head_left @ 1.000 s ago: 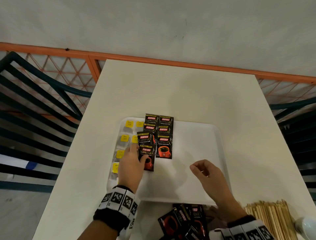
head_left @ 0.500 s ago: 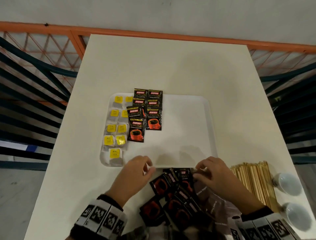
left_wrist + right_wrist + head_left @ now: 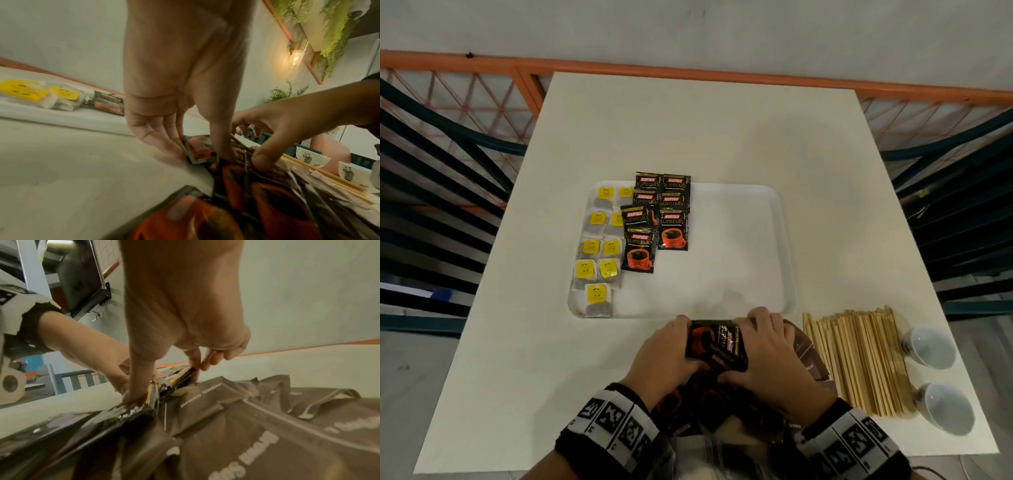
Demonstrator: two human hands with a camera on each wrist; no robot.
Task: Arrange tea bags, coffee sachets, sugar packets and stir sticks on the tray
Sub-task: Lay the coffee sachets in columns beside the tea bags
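A white tray (image 3: 743,240) lies mid-table. Tea bags with yellow tags (image 3: 599,255) fill its left side, and beside them black coffee sachets (image 3: 659,219) lie in two overlapping columns. Just in front of the tray's near edge, my left hand (image 3: 681,339) and right hand (image 3: 746,342) both grip a small stack of coffee sachets (image 3: 714,341) from opposite sides, above a loose pile of sachets (image 3: 236,203). In the right wrist view my thumb and fingers pinch the stack (image 3: 176,381). Brown sugar packets (image 3: 267,418) lie under my right hand. Wooden stir sticks (image 3: 859,359) lie to the right.
Two white cups (image 3: 931,346) stand on their sides at the table's right near corner, beside the stir sticks. The right two thirds of the tray hold nothing. Orange railing and dark chairs flank the table on both sides.
Both hands have left the tray and come back to the pile at the table's near edge. They now grip a stack of coffee sachets between them.
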